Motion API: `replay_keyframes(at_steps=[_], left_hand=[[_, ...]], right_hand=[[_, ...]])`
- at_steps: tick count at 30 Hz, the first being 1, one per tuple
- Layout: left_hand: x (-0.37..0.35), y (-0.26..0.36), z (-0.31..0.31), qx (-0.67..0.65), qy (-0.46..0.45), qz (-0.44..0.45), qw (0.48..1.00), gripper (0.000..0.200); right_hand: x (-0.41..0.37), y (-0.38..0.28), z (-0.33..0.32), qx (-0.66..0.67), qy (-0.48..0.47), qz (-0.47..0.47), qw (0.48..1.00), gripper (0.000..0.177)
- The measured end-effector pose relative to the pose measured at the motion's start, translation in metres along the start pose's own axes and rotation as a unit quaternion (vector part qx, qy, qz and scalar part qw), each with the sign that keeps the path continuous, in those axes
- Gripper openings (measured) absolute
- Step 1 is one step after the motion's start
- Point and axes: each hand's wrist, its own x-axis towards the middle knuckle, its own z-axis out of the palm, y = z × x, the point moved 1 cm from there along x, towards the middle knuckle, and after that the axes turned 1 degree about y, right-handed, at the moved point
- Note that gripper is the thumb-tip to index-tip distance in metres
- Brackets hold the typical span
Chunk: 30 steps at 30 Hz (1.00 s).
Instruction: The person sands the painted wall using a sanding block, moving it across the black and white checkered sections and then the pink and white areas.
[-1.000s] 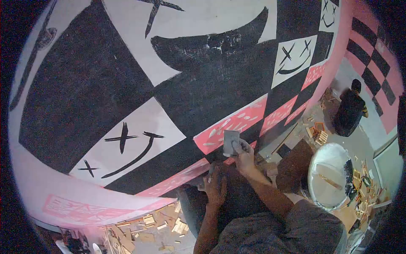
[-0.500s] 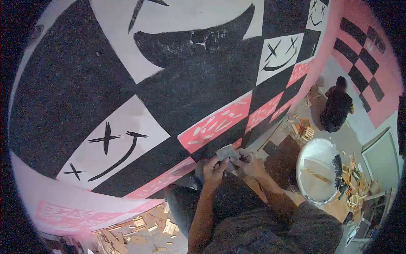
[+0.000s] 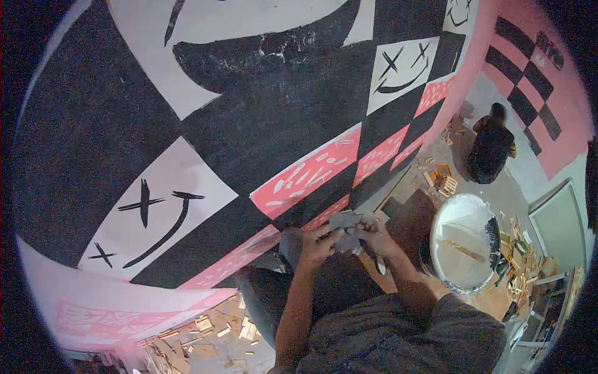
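Observation:
Both my hands meet in front of my lap, around a small flat grey piece [image 3: 342, 219] with straight edges. My left hand [image 3: 321, 244] is closed on its left side, thumb and fingers pinching it. From the other side my right hand [image 3: 375, 237] grips it too, fingers curled at its right edge. Below the fingers a paler grey part [image 3: 347, 242] shows between the hands; its kind is blurred. A narrow pale thing [image 3: 381, 265] sticks out under my right hand.
A painted black, white and pink checkered wall [image 3: 268, 124] fills the left and top. At right stands a round, white-smeared container [image 3: 464, 280] with a stick [image 3: 464, 249] across it. Wood scraps [image 3: 520, 255] litter the floor. Farther off, a person [image 3: 492, 149] crouches by the wall.
The view has shifted slightly, moving the wall and container a little left and up. My hands stay together on the grey piece, which now sits a little farther right, with my right fingers shifted.

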Motion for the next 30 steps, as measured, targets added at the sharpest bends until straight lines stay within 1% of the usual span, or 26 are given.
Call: replay_keyframes(at_steps=[2, 3, 6, 8, 9, 10, 11, 12, 14, 16, 17, 18, 20, 22, 23, 25, 27, 29, 30], left_hand=[[0.000, 0.000, 0.002, 0.025, 0.014, 0.036, 0.999, 0.022], [0.000, 0.000, 0.002, 0.038, 0.022, 0.054, 0.998, 0.021], [0.000, 0.003, 0.001, 0.032, 0.018, 0.032, 0.999, 0.022], [0.001, -0.005, 0.002, -0.015, 0.012, 0.069, 0.997, 0.022], [0.004, -0.011, 0.002, -0.038, 0.008, 0.088, 0.995, 0.023], [0.008, -0.016, -0.003, 0.080, 0.018, 0.209, 0.975, 0.022], [0.012, -0.021, -0.008, 0.196, 0.028, 0.324, 0.925, 0.022], [0.015, -0.028, -0.012, 0.306, 0.036, 0.430, 0.849, 0.022], [0.016, -0.034, -0.008, 0.197, 0.046, 0.341, 0.918, 0.021], [0.017, -0.040, -0.004, 0.105, 0.056, 0.243, 0.963, 0.021], [0.016, -0.039, -0.002, 0.070, 0.060, 0.192, 0.977, 0.021], [0.015, -0.040, 0.000, 0.034, 0.065, 0.141, 0.987, 0.021], [0.015, -0.049, 0.005, 0.074, 0.090, 0.224, 0.968, 0.021], [0.015, -0.049, 0.008, 0.162, 0.119, 0.343, 0.918, 0.021], [0.014, -0.045, 0.009, 0.230, 0.132, 0.415, 0.870, 0.022], [0.012, -0.042, 0.009, 0.325, 0.171, 0.478, 0.798, 0.021], [0.012, -0.048, 0.011, 0.379, 0.218, 0.471, 0.766, 0.021], [0.010, -0.048, 0.018, 0.234, 0.246, 0.439, 0.832, 0.021], [0.010, -0.047, 0.020, 0.159, 0.233, 0.375, 0.883, 0.021]], right_hand=[[-0.001, -0.005, 0.003, 0.009, 0.018, 0.013, 1.000, 0.020], [0.001, 0.000, 0.000, -0.003, 0.014, -0.003, 1.000, 0.017], [0.006, 0.015, -0.007, -0.042, 0.001, -0.052, 0.998, 0.012], [0.005, 0.011, -0.006, -0.070, -0.010, -0.089, 0.993, 0.012], [0.005, 0.014, -0.007, -0.098, 0.009, -0.059, 0.993, 0.015], [0.007, 0.021, -0.008, -0.126, 0.029, -0.028, 0.991, 0.018], [0.008, 0.028, -0.009, -0.153, 0.048, 0.002, 0.987, 0.020], [0.010, 0.033, -0.010, -0.136, 0.041, 0.023, 0.990, 0.023], [0.012, 0.038, -0.009, -0.102, 0.027, 0.064, 0.992, 0.028], [0.009, 0.034, -0.006, -0.111, 0.019, 0.043, 0.993, 0.033], [0.006, 0.031, -0.003, -0.116, 0.015, 0.033, 0.993, 0.036], [0.005, 0.031, 0.003, -0.079, 0.031, -0.004, 0.996, 0.037], [0.002, 0.033, 0.018, -0.006, 0.061, -0.080, 0.995, 0.039], [-0.003, 0.044, 0.025, 0.082, 0.038, -0.048, 0.995, 0.039], [-0.003, 0.048, 0.029, 0.126, 0.024, -0.029, 0.991, 0.039], [-0.014, 0.014, 0.042, 0.037, 0.081, 0.001, 0.996, 0.036], [-0.014, 0.008, 0.046, 0.039, 0.133, 0.010, 0.990, 0.030], [-0.007, 0.032, 0.040, 0.133, 0.184, 0.003, 0.974, 0.023], [-0.005, 0.039, 0.034, 0.063, 0.190, -0.003, 0.980, 0.020]])
